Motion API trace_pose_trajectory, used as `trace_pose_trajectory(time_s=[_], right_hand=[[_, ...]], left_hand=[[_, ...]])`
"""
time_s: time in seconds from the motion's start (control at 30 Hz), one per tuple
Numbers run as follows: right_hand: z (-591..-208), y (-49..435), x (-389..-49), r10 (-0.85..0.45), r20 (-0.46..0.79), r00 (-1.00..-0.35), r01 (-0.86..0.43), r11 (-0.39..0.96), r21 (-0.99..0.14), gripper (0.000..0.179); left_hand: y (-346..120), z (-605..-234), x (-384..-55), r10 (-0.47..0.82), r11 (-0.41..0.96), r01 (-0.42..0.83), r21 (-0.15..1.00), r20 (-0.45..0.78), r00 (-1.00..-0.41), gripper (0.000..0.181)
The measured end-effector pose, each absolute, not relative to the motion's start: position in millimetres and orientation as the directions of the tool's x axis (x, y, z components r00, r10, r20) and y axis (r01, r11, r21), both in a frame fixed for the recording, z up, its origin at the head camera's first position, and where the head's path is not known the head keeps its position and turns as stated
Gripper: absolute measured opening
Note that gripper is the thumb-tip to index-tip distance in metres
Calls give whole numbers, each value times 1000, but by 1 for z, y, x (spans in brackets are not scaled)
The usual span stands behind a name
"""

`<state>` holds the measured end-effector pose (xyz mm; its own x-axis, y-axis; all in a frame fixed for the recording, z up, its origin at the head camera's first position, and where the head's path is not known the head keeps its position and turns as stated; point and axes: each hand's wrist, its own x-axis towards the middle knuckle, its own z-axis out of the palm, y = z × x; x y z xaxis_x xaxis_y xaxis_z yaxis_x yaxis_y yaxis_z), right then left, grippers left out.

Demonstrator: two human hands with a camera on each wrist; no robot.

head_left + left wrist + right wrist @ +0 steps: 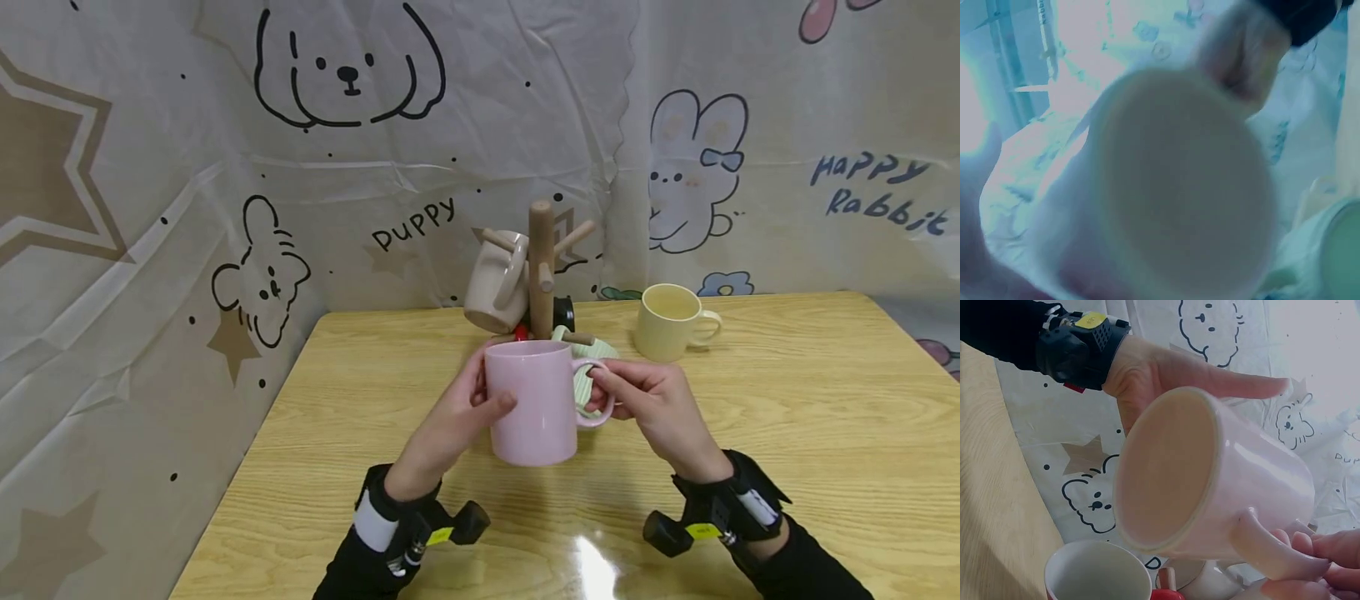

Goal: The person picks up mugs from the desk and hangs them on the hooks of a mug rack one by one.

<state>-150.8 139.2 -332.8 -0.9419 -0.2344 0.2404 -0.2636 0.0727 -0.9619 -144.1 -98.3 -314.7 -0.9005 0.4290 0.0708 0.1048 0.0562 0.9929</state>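
A pink mug [528, 408] is held upright in front of the wooden mug rack [542, 258]. My left hand [453, 412] grips its left side, thumb across the front and fingers behind. On the other side my right hand [660, 404] pinches the handle between thumb and fingers. From below, the right wrist view shows the mug's pale base [1166, 469] and the handle [1272, 550] in the right fingers. The left wrist view is blurred and mostly filled by that base.
A beige mug [491, 287] hangs tilted on the rack's upper left peg. Low on the right is a pale green ribbed mug [600, 348], partly hidden. A black mug [564, 313] and a red-handled mug [1097, 572] are there too. The yellow mug [663, 325] stands at the back right.
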Motion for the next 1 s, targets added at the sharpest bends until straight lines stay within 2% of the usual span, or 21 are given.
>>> trace_pose_trajectory(time_s=[0.2,0.43,0.63,0.87,1.0], right_hand=[[-336,136,-150,-211,269,-940,-299,130,-945,30],[-337,134,-149,-200,267,-943,-299,152,-942,26],[-336,133,-149,-183,232,-955,-265,189,-945,28],[-333,136,-152,-190,174,-966,-211,198,-957,31],[-329,144,-154,-137,185,-973,-208,181,-961,38]], left_hand=[[-77,-327,-142,259,24,107,994,98,-961,94],[-67,-332,-142,142,35,74,997,69,-988,87],[-65,-332,-144,115,15,34,999,32,-993,79],[-66,-332,-145,153,-41,30,999,36,-988,77],[-68,-331,-146,138,-75,36,997,46,-989,73]])
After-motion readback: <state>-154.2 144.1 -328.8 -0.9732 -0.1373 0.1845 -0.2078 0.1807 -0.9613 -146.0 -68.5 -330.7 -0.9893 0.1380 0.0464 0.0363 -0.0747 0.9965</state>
